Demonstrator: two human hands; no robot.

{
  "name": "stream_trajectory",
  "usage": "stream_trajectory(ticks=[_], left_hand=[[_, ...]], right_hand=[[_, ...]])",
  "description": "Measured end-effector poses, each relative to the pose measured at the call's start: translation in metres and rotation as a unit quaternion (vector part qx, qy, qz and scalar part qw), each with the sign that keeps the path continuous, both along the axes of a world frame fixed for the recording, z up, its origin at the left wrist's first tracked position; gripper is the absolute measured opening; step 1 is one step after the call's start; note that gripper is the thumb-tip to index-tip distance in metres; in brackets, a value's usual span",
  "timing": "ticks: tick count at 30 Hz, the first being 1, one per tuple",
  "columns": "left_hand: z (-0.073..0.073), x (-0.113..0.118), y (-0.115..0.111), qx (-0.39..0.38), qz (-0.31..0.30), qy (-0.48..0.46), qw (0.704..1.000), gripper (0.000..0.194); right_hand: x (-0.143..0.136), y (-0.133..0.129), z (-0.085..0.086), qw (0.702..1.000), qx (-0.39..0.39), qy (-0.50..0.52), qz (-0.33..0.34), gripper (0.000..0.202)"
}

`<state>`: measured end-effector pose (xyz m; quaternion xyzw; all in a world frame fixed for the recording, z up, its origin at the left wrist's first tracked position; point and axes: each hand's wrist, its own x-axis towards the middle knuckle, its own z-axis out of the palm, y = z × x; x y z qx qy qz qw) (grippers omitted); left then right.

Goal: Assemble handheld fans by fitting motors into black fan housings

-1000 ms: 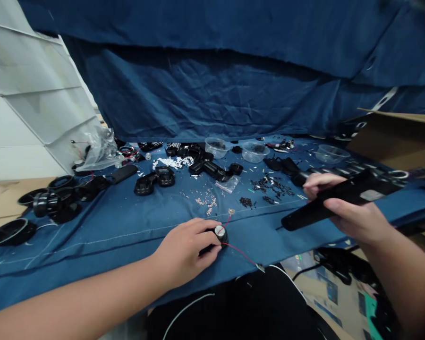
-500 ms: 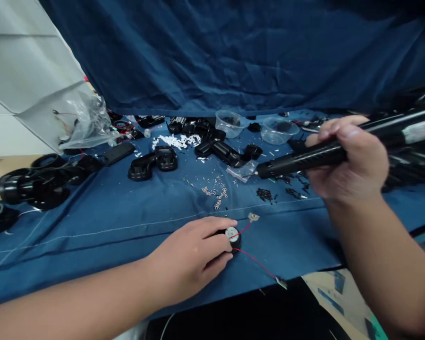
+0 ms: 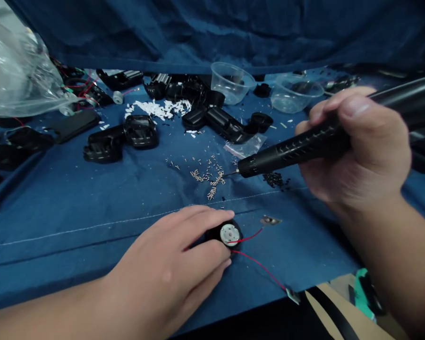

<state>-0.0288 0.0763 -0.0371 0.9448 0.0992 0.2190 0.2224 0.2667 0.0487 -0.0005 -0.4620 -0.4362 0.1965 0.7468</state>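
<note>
My left hand (image 3: 177,259) grips a round black part (image 3: 236,226) with a silver motor (image 3: 230,234) in its middle, resting on the blue cloth near the front edge. Two red wires run from it to the right, one to a small metal contact (image 3: 270,220), the other to a small plate (image 3: 292,296). Wrapped round a black electric screwdriver (image 3: 290,148) is my right hand (image 3: 357,146). The screwdriver's bit points left, at the right side of a pile of small screws (image 3: 212,182); whether it touches one I cannot tell.
Black housings (image 3: 226,123), white bits (image 3: 163,108), two clear cups (image 3: 232,82) and a small plastic bag (image 3: 246,146) lie behind the screws. Dark screws (image 3: 274,179) lie under the screwdriver. At the back left is a large clear bag (image 3: 17,75).
The screwdriver's tip has moved left and nearer, from the small plastic bag to the screw pile. The view has shifted closer to the cloth. My left hand keeps hold of the round part.
</note>
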Motion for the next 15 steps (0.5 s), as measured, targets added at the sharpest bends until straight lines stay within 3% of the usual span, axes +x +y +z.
stream_trajectory(ticks=[8,15], left_hand=[[0.004,-0.001,0.0,-0.027,0.006,-0.009,1.0,0.014],[0.0,-0.001,-0.001,-0.033,0.012,-0.012,0.999,0.014]], right_hand=[[0.01,-0.004,0.004,0.999,0.034,0.016,-0.032,0.037],[0.011,-0.027,0.001,0.994,0.086,0.019,-0.063,0.032]])
